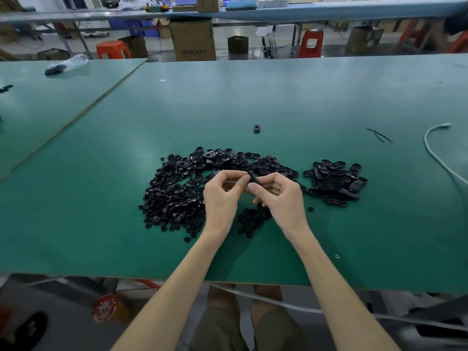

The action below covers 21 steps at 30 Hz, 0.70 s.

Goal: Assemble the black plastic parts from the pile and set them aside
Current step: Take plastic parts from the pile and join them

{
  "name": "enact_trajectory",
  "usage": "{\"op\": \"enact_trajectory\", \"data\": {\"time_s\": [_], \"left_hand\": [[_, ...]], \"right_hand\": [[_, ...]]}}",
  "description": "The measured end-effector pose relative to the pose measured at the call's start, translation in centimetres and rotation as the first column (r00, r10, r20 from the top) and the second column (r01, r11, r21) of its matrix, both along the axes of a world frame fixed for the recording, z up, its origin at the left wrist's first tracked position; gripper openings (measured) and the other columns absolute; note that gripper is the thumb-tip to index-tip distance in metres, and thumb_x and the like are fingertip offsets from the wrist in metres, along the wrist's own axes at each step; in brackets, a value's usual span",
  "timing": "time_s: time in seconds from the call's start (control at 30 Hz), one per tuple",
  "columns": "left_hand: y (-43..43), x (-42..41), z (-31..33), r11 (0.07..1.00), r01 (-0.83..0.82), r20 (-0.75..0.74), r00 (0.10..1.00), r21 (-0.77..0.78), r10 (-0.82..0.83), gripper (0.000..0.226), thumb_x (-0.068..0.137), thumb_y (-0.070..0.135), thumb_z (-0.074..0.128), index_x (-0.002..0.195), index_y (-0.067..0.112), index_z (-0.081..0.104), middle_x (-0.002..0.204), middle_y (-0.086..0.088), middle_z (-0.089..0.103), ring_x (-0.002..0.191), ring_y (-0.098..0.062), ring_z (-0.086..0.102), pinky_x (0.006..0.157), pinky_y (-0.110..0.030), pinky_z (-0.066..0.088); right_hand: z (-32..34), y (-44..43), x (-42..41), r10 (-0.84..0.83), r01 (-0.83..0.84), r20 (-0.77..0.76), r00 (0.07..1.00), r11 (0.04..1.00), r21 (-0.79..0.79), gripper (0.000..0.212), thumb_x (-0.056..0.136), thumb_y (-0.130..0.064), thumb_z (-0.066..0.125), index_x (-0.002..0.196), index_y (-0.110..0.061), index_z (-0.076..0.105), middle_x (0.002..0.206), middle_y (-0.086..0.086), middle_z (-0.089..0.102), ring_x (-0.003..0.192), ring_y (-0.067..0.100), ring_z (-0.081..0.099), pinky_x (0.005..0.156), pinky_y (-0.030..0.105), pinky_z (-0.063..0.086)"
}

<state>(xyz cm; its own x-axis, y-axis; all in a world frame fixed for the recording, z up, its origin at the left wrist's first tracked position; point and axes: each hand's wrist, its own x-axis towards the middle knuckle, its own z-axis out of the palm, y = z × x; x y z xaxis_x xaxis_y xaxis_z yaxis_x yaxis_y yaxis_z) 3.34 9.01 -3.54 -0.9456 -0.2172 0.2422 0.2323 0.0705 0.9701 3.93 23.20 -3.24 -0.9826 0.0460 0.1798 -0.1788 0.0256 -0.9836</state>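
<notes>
Wide green table (101,211) fills the view, a cardboard box (192,39) on the floor beyond it, contents hidden; a clear bag (73,62) far left holds something dark. Big pile of black parts (177,193) mid-table, smaller heap (334,183) just right. Above the pile, left hand (222,193) and right hand (281,196) both pinch one black part (253,177) between curled fingertips

Soft overhead light, mild glare, edges bowed and blurred.
</notes>
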Motion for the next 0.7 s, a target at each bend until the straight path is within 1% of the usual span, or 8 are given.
{"op": "enact_trajectory", "data": {"time_s": [0.1, 0.27, 0.43, 0.53, 0.6, 0.67, 0.7], "left_hand": [[-0.01, 0.02, -0.03, 1.0, 0.001, -0.006, 1.0, 0.002, -0.001, 0.005, 0.09, 0.018, 0.08, 0.093, 0.016, 0.076, 0.086, 0.003, 0.078, 0.078, -0.015, 0.076, 0.075, -0.021, 0.056], [-0.09, 0.02, 0.06, 0.998, 0.059, -0.018, 0.998, 0.029, -0.059, 0.004, 0.09, 0.014, 0.08, 0.092, 0.014, 0.076, 0.087, -0.001, 0.079, 0.08, -0.021, 0.077, 0.076, -0.025, 0.058], [-0.24, 0.0, 0.03, 0.995, 0.094, -0.025, 0.995, 0.045, -0.093, 0.005, 0.09, 0.012, 0.079, 0.091, 0.017, 0.077, 0.087, -0.002, 0.079, 0.081, -0.021, 0.077, 0.076, -0.022, 0.057], [-0.43, -0.04, 0.04, 0.988, 0.126, 0.001, 0.992, 0.093, -0.127, 0.006, 0.089, 0.014, 0.081, 0.091, 0.016, 0.076, 0.088, -0.006, 0.079, 0.083, -0.027, 0.077, 0.082, -0.032, 0.059], [-0.52, -0.09, -0.05, 0.987, 0.13, 0.011, 0.991, 0.096, -0.132, 0.01, 0.087, 0.017, 0.083, 0.092, 0.016, 0.074, 0.089, -0.007, 0.078, 0.085, -0.03, 0.076, 0.086, -0.041, 0.06], [-0.53, -0.1, -0.11, 0.989, 0.121, 0.018, 0.992, 0.083, -0.123, 0.016, 0.086, 0.019, 0.084, 0.095, 0.015, 0.072, 0.094, -0.006, 0.077, 0.088, -0.03, 0.075, 0.088, -0.042, 0.06], [-0.51, -0.09, -0.12, 0.991, 0.111, 0.025, 0.993, 0.081, -0.113, 0.02, 0.085, 0.02, 0.085, 0.098, 0.016, 0.071, 0.096, -0.004, 0.075, 0.089, -0.029, 0.073, 0.087, -0.039, 0.06]], "right_hand": [[-0.04, 0.02, 0.0, -0.001, 0.001, -0.008, 1.0, 1.0, 0.005, 0.014, 0.086, -0.019, 0.087, 0.088, -0.017, 0.073, 0.079, 0.001, 0.078, 0.063, 0.018, 0.074, 0.059, 0.018, 0.052], [0.09, 0.13, 0.15, 0.003, -0.003, -0.022, 1.0, 1.0, 0.002, 0.011, 0.088, -0.021, 0.085, 0.088, -0.021, 0.074, 0.083, -0.001, 0.08, 0.065, 0.017, 0.074, 0.06, 0.018, 0.053], [0.15, 0.13, 0.14, 0.001, -0.001, -0.02, 1.0, 1.0, 0.003, 0.01, 0.089, -0.021, 0.084, 0.087, -0.023, 0.074, 0.083, 0.001, 0.08, 0.066, 0.02, 0.074, 0.06, 0.021, 0.053], [0.16, 0.12, 0.1, 0.007, -0.007, -0.03, 1.0, 1.0, 0.002, 0.009, 0.092, -0.022, 0.081, 0.085, -0.027, 0.076, 0.083, 0.002, 0.079, 0.066, 0.021, 0.073, 0.06, 0.023, 0.053], [0.11, 0.14, 0.05, 0.007, -0.007, -0.038, 0.999, 1.0, 0.009, 0.009, 0.094, -0.021, 0.077, 0.087, -0.025, 0.076, 0.082, 0.002, 0.079, 0.065, 0.021, 0.073, 0.059, 0.022, 0.052], [0.04, 0.15, -0.03, 0.008, -0.007, -0.038, 0.999, 1.0, 0.019, 0.006, 0.096, -0.018, 0.075, 0.091, -0.02, 0.076, 0.082, 0.001, 0.079, 0.065, 0.02, 0.073, 0.058, 0.021, 0.052], [-0.01, 0.14, -0.06, 0.009, -0.008, -0.037, 0.999, 1.0, 0.022, 0.006, 0.097, -0.017, 0.073, 0.092, -0.019, 0.075, 0.082, 0.001, 0.079, 0.065, 0.02, 0.073, 0.058, 0.021, 0.051]]}}
